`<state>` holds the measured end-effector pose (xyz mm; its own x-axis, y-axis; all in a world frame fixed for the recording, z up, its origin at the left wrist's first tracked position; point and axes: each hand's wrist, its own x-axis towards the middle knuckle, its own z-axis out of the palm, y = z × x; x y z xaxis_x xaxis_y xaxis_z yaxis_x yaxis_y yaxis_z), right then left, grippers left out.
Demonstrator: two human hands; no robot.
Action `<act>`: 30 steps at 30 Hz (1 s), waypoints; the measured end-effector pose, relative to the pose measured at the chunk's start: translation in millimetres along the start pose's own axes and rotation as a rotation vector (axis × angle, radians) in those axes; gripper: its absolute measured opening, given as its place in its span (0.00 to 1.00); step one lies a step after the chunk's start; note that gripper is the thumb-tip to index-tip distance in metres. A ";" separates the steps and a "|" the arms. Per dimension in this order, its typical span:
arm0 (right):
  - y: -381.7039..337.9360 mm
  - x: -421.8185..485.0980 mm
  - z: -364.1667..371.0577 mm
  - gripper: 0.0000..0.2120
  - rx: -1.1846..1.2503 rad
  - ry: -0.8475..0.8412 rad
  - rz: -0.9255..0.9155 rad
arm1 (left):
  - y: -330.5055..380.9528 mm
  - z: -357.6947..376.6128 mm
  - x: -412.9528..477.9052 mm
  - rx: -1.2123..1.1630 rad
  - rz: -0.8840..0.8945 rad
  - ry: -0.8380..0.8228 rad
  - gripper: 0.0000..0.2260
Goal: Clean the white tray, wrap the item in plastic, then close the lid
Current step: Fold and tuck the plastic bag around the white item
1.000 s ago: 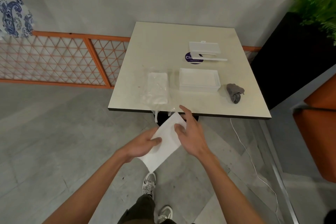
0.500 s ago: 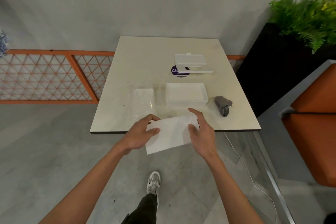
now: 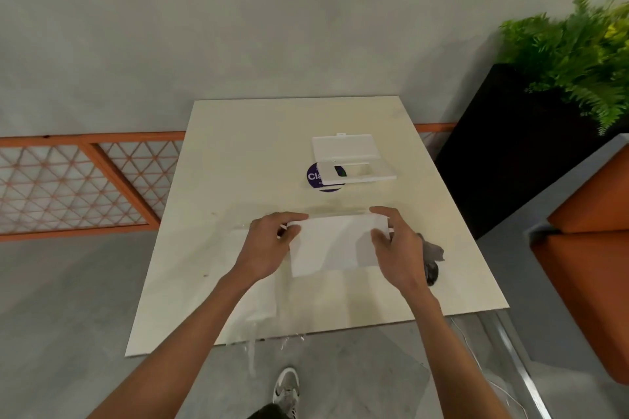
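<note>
We hold a flat white sheet (image 3: 335,245) over the middle of the cream table (image 3: 238,153), our left hand (image 3: 269,248) pinching its left edge and our right hand (image 3: 400,248) gripping its right edge. Under and left of it lies clear plastic wrap (image 3: 258,303), trailing over the near edge. A grey cloth (image 3: 434,253) sits just right of our right hand. Farther back rests an open white box (image 3: 347,150) on a purple sticker (image 3: 315,177).

Cream table (image 3: 258,146): open box (image 3: 350,160), cloth (image 3: 432,253).
</note>
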<state>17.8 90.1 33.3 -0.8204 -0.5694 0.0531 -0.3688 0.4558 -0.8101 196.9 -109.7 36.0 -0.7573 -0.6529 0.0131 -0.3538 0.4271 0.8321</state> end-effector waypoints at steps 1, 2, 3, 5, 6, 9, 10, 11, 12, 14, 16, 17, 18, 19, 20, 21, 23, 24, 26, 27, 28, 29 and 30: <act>-0.3 5.6 -0.7 0.19 -0.003 0.005 -0.002 | -0.2 2.2 7.6 0.003 0.008 0.007 0.12; 0.6 13.1 -0.7 0.19 -0.003 0.012 0.005 | -1.3 5.0 17.8 -0.002 0.012 0.007 0.12; 2.2 20.5 0.4 0.18 -0.005 0.016 0.015 | -2.3 8.0 26.1 -0.008 0.019 0.011 0.12; 6.8 35.9 4.1 0.18 -0.029 0.019 0.039 | -6.2 15.9 42.5 -0.022 0.026 0.020 0.12; 9.2 41.1 6.2 0.18 -0.047 0.018 0.043 | -8.0 19.4 47.3 -0.023 0.029 0.024 0.12; 15.7 50.8 10.8 0.16 -0.105 0.000 0.045 | -17.6 28.1 56.2 0.041 0.032 0.017 0.13; 17.0 51.8 11.2 0.16 -0.125 -0.015 0.038 | -20.8 29.7 57.1 0.065 0.029 0.007 0.14; 18.8 52.7 11.3 0.16 -0.146 -0.033 0.027 | -23.6 30.9 57.5 0.080 0.025 -0.009 0.15; 21.0 53.3 11.3 0.16 -0.173 -0.054 0.013 | -25.9 31.9 56.9 0.090 0.021 -0.032 0.15; 25.8 53.2 10.6 0.16 -0.232 -0.099 -0.018 | -27.4 33.9 52.0 0.109 0.018 -0.082 0.17; 30.3 53.7 9.7 0.17 -0.274 -0.134 -0.040 | -28.4 36.0 49.3 0.142 0.018 -0.114 0.17; 32.0 54.0 9.0 0.17 -0.287 -0.142 -0.050 | -28.8 37.1 49.0 0.159 0.015 -0.118 0.17; 33.3 54.8 8.1 0.18 -0.294 -0.142 -0.054 | -28.4 38.4 49.6 0.174 0.010 -0.120 0.17; 34.5 55.5 7.5 0.18 -0.296 -0.137 -0.054 | -27.0 39.2 50.1 0.186 0.003 -0.124 0.17; 35.2 57.0 7.3 0.18 -0.295 -0.131 -0.048 | -25.3 40.4 51.3 0.195 0.000 -0.130 0.17; 35.7 58.4 7.0 0.19 -0.296 -0.124 -0.042 | -23.0 41.9 52.2 0.203 0.004 -0.141 0.17; 35.1 61.1 8.4 0.19 -0.301 -0.107 -0.043 | -19.5 43.9 52.6 0.218 0.014 -0.162 0.17; 34.6 62.0 9.9 0.20 -0.303 -0.106 -0.046 | -19.0 44.9 52.1 0.232 0.017 -0.170 0.17; 32.3 61.7 14.1 0.22 -0.320 -0.138 -0.051 | -19.7 45.4 50.1 0.266 0.022 -0.173 0.18; 31.0 60.6 15.7 0.23 -0.346 -0.164 -0.049 | -20.2 45.3 48.5 0.285 0.025 -0.169 0.18; 29.5 59.5 16.8 0.23 -0.380 -0.187 -0.046 | -21.2 45.4 46.7 0.301 0.031 -0.162 0.18; 28.9 58.4 17.6 0.23 -0.412 -0.202 -0.046 | -21.2 45.3 45.0 0.317 0.039 -0.159 0.19; 28.7 57.2 18.6 0.24 -0.432 -0.217 -0.043 | -21.4 45.6 43.5 0.338 0.053 -0.157 0.19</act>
<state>-31.6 57.8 2.3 -0.7073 -0.7025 -0.0790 -0.5858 0.6450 -0.4908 146.5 -118.6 -6.6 -0.8452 -0.5315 -0.0558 -0.4532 0.6575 0.6019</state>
